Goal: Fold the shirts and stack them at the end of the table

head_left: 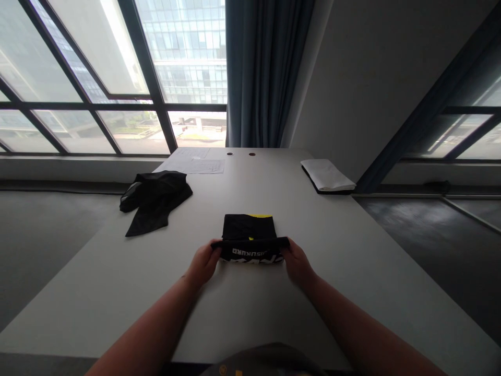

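Between my hands is a folded black garment (249, 227) with white lettering, upside down to me, and a yellow strip along its far edge. Its near part is lifted and bent over, so a folded edge runs from hand to hand above the rest. My left hand (204, 262) pinches the left end of that edge. At the right end, my right hand (298, 261) grips the same edge, thumb on the near side. The garment's far part lies flat on the white table (250, 188). Fingers behind the cloth are hidden.
A crumpled black cloth (158, 196) hangs partly over the table's left edge. Sheets of paper (201, 166) lie at the far left. A folded white cloth (327, 175) on something black is at the far right. Behind are windows and a blue curtain (266, 73).
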`<state>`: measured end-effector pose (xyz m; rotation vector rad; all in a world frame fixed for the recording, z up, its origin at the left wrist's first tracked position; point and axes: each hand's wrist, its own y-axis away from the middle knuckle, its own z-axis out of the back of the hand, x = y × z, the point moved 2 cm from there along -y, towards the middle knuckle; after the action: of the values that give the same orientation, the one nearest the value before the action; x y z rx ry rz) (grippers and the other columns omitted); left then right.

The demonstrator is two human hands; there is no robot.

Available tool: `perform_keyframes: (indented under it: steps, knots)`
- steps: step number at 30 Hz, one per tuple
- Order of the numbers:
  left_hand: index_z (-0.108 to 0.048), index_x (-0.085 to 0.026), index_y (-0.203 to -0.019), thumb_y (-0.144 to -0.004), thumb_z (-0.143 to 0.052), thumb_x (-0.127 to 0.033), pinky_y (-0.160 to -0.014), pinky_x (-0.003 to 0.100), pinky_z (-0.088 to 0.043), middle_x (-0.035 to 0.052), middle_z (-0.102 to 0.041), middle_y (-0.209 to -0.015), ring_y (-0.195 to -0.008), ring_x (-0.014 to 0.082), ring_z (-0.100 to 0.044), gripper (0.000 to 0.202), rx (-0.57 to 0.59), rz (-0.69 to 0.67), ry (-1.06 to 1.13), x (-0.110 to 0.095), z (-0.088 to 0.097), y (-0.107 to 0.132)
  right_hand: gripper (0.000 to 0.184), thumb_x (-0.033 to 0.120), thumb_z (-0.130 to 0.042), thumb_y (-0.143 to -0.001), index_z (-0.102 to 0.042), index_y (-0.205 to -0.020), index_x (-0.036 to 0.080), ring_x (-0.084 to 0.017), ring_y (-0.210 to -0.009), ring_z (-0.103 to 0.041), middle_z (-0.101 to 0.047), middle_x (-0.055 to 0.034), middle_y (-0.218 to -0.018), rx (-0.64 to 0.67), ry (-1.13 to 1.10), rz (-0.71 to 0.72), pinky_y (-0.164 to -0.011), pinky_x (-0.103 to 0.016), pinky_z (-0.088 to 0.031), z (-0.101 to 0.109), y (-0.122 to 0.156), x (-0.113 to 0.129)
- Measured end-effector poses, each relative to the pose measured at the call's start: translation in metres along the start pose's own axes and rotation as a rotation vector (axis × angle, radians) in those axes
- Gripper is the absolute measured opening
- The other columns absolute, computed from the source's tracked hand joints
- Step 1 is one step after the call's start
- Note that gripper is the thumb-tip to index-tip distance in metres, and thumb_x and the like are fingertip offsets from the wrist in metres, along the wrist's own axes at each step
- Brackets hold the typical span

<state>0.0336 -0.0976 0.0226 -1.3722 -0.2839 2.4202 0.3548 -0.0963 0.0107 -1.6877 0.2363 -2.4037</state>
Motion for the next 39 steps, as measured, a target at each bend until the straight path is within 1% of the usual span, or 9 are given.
perform_keyframes:
  steps: [5,9,15,21,27,30,33,36,39]
  knots:
    - [-0.063,-0.022,-0.099,-0.103,-0.039,-0.055,-0.072,0.031,-0.053,0.0050,-0.073,-0.084,-0.076,0.0198,-0.067,0.041,-0.020,0.113,-0.029,0.009,-0.007,-0.005,0.039,0.059,-0.054,-0.097,-0.062,-0.099,0.021,-0.024,-0.084,-0.067,-0.071,-0.0052,-0.090,-0.089,-0.024,-0.058,-0.074,-0.034,-0.057,-0.010,-0.007,-0.001]
    - [-0.064,-0.023,-0.105,-0.103,-0.039,-0.055,-0.075,0.033,-0.054,0.0064,-0.076,-0.093,-0.084,0.0221,-0.070,0.041,-0.048,0.138,-0.045,0.009,-0.010,-0.016,0.044,0.058,-0.057,-0.095,-0.057,-0.120,0.021,-0.024,-0.085,-0.072,-0.074,-0.0058,-0.094,-0.087,-0.117,-0.096,-0.075,-0.035,-0.060,-0.010,-0.012,-0.005]
    - [-0.064,-0.025,-0.115,-0.104,-0.037,-0.052,-0.075,0.033,-0.052,0.0065,-0.077,-0.095,-0.088,0.0251,-0.072,0.039,-0.073,0.184,-0.172,0.007,-0.011,-0.061,0.059,0.053,-0.062,-0.092,-0.049,-0.142,0.023,-0.023,-0.085,-0.075,-0.077,-0.0051,-0.098,-0.133,-0.055,-0.067,-0.074,-0.034,-0.061,-0.011,-0.039,-0.002]
    - [-0.066,-0.024,-0.108,-0.106,-0.036,-0.045,-0.080,0.035,-0.051,0.0120,-0.077,-0.104,-0.099,0.0282,-0.073,0.037,-0.013,0.350,-0.475,0.025,-0.027,-0.111,0.049,0.044,-0.059,-0.093,-0.064,-0.134,0.018,-0.021,-0.067,-0.069,-0.073,-0.0024,-0.075,-0.193,0.229,-0.117,-0.065,-0.031,-0.055,-0.010,-0.094,-0.011]
    - [-0.067,-0.023,-0.105,-0.103,-0.041,-0.049,-0.084,0.038,-0.052,0.0146,-0.077,-0.102,-0.098,0.0301,-0.073,0.037,0.083,0.468,-0.696,0.036,-0.032,-0.115,0.040,0.029,-0.062,-0.094,-0.069,-0.132,0.020,-0.024,-0.083,-0.071,-0.076,-0.0069,-0.087,-0.066,0.688,-0.174,-0.077,-0.032,-0.052,-0.012,-0.113,-0.032]
    - [-0.065,-0.021,-0.117,-0.101,-0.047,-0.042,-0.090,0.040,-0.052,0.0148,-0.075,-0.108,-0.105,0.0304,-0.070,0.031,0.018,0.399,-0.709,0.038,-0.030,-0.115,0.042,0.028,-0.061,-0.095,-0.067,-0.136,0.021,-0.027,-0.093,-0.070,-0.075,-0.0120,-0.102,-0.060,0.824,-0.136,-0.081,-0.035,-0.052,-0.013,-0.110,-0.031]
    - [-0.061,-0.021,-0.130,-0.099,-0.051,-0.034,-0.103,0.042,-0.049,0.0145,-0.069,-0.127,-0.119,0.0302,-0.063,0.035,-0.028,0.203,-0.677,0.038,-0.035,-0.123,0.045,0.025,-0.062,-0.094,-0.066,-0.138,0.020,-0.032,-0.109,-0.063,-0.068,-0.0175,-0.122,-0.081,0.903,-0.016,-0.092,-0.040,-0.050,-0.017,-0.111,-0.021]
    - [-0.067,-0.023,-0.126,-0.101,-0.050,-0.035,-0.108,0.044,-0.047,0.0116,-0.068,-0.128,-0.119,0.0295,-0.061,0.033,0.063,0.109,-0.617,0.042,-0.042,-0.136,0.040,0.028,-0.060,-0.097,-0.068,-0.135,0.019,-0.032,-0.114,-0.059,-0.066,-0.0170,-0.125,-0.091,0.897,0.066,-0.099,-0.041,-0.047,-0.022,-0.119,-0.016]
    - [-0.074,-0.026,-0.113,-0.101,-0.050,-0.037,-0.106,0.042,-0.048,0.0092,-0.071,-0.119,-0.114,0.0275,-0.063,0.029,0.168,0.102,-0.556,0.052,-0.041,-0.146,0.024,0.029,-0.059,-0.099,-0.074,-0.115,0.019,-0.027,-0.105,-0.061,-0.070,-0.0129,-0.112,-0.035,0.839,0.008,-0.095,-0.036,-0.047,-0.023,-0.131,-0.024]
